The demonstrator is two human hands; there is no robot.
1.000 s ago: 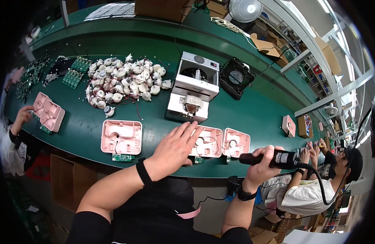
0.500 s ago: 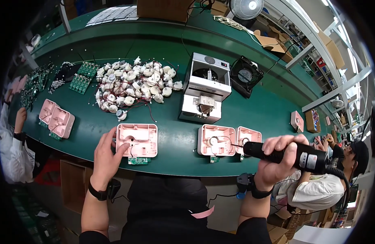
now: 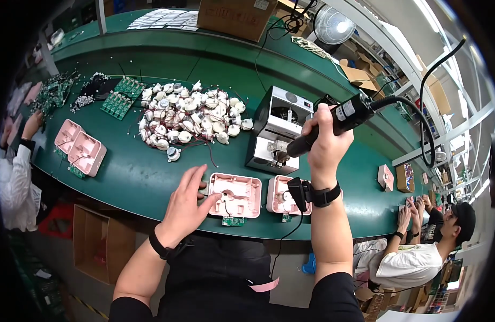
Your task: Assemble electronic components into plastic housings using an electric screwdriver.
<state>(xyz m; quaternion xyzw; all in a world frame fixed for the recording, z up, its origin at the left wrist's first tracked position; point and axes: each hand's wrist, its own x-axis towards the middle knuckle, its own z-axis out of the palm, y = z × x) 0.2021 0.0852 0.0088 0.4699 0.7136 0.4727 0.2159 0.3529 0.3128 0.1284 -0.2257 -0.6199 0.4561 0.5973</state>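
My right hand [image 3: 330,142] is wrapped round a black electric screwdriver [image 3: 345,116]. The screwdriver's nose points down and left at the front outlet of a white-and-black screw feeder [image 3: 275,121]; whether the bit touches it cannot be told. My left hand [image 3: 187,205] holds the left wall of an open pink plastic housing [image 3: 247,205], thumb over the rim and fingers outside. A green circuit board [image 3: 233,221] hangs at the housing's near edge on a dark wire. Just right stands a second pink housing [image 3: 277,188], partly hidden by my right wrist.
Behind the housings lies a heap of white motor-like parts [image 3: 191,115] with red wires. Green circuit boards [image 3: 118,102] and more pink housings [image 3: 86,155] are at the left. Co-workers sit at both sides; one wears a white shirt [image 3: 411,265]. A cardboard box [image 3: 100,247] stands below the table.
My right hand has swung the screwdriver up and left, from above the right-hand housings to the screw feeder. The left hand stays on its housing. The whole view has shifted.
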